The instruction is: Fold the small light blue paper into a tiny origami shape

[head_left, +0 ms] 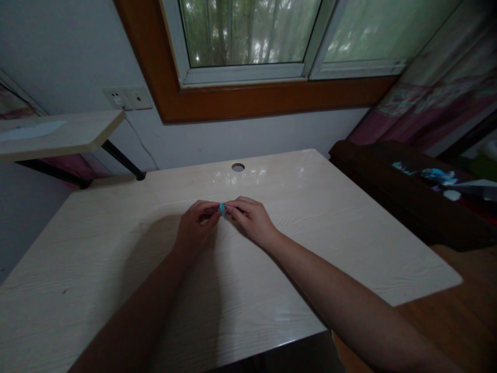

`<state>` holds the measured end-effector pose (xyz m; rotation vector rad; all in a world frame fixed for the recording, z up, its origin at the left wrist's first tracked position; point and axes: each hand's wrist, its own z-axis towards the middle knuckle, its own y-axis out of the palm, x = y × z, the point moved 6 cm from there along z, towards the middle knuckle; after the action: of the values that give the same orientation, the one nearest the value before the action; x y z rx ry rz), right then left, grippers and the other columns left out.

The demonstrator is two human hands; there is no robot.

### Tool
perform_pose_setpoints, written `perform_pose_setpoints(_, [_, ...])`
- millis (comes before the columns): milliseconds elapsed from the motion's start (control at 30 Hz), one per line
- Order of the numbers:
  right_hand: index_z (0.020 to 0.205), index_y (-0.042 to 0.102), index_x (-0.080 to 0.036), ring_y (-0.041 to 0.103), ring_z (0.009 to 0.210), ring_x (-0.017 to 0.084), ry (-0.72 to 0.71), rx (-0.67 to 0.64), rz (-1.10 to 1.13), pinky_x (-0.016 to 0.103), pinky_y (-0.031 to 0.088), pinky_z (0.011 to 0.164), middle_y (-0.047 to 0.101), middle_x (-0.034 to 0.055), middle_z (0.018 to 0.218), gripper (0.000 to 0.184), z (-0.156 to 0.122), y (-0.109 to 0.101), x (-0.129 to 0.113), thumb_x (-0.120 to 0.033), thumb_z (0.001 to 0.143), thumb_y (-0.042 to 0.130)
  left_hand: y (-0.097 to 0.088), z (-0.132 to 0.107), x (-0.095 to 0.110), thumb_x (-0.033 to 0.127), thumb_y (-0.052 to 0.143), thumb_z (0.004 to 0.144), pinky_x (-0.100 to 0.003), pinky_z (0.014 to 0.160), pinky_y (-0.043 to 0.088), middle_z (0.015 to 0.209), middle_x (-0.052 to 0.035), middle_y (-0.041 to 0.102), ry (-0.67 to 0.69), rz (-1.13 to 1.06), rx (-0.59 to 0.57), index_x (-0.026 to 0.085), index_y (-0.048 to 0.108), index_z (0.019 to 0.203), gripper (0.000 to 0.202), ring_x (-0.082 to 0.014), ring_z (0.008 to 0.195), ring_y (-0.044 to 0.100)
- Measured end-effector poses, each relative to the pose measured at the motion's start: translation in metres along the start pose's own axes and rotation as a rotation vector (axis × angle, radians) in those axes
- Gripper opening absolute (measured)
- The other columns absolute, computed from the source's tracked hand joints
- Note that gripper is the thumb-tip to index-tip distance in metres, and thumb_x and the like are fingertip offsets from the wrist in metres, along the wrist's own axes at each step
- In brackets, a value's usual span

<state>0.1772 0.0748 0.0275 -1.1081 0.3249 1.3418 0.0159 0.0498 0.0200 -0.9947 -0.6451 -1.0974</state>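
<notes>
Between my two hands, over the middle of the table, is a small turquoise piece [222,210], thin and flat; its exact kind is too small to make out. My left hand [196,224] pinches it from the left with thumb and forefinger. From the right, my right hand [251,217] closes thumb and fingers on its other side. The fingertips of both hands nearly meet and hide part of the piece.
A pale wood-grain table [330,233] lies under my arms, with a round cable hole [238,167] near its back edge. A raised shelf [62,134] on black legs stands at the back left. Beyond the right edge is a dark wooden piece of furniture [388,181] with objects on it.
</notes>
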Motion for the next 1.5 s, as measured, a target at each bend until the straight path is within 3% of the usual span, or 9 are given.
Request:
perform_pose_setpoints(500, [0.094,0.073,-0.019,0.062,0.075,0.014,-0.039,-0.015,-0.11,0.024,0.045,0.069,0.068,0.0038,0.08,0.015,0.0,0.002,-0.002,-0.024,0.094,0.059,-0.001,0.001,0.003,0.028,0.064,0.089,-0.024,0.069,0.055,0.09,-0.0032,0.068,0.05,0.192,-0.009,0.022,0.071,0.098,0.012,-0.0137,0.076,0.065])
perform_pose_setpoints(767, [0.098,0.074,-0.02,0.064,0.079,0.015,-0.084,-0.013,-0.177,0.025,0.047,0.072,0.07,0.0053,0.084,0.017,-0.001,0.001,-0.006,-0.025,0.094,0.057,-0.006,-0.001,0.01,0.024,0.064,0.089,-0.022,0.066,0.054,0.082,-0.0021,0.068,0.109,0.261,0.061,0.02,0.071,0.09,0.007,-0.0119,0.07,0.066])
perform_pose_setpoints(1167, [0.107,0.074,-0.022,0.065,0.083,0.015,-0.141,0.059,-0.122,0.026,0.051,0.074,0.071,0.0055,0.09,0.021,-0.002,-0.007,-0.013,-0.024,0.095,0.056,-0.013,-0.005,0.019,0.025,0.064,0.09,-0.02,0.065,0.057,0.087,-0.002,0.068,0.214,0.277,0.156,0.019,0.068,0.092,0.008,-0.0091,0.068,0.067])
perform_pose_setpoints(1500, [0.105,0.074,-0.022,0.067,0.083,0.016,-0.168,0.093,-0.161,0.027,0.053,0.074,0.072,0.0062,0.092,0.019,-0.003,-0.01,-0.014,-0.022,0.094,0.058,-0.011,-0.006,0.015,0.023,0.063,0.09,-0.021,0.065,0.058,0.092,-0.0019,0.064,0.203,0.243,0.122,0.02,0.066,0.096,0.008,-0.0098,0.074,0.066])
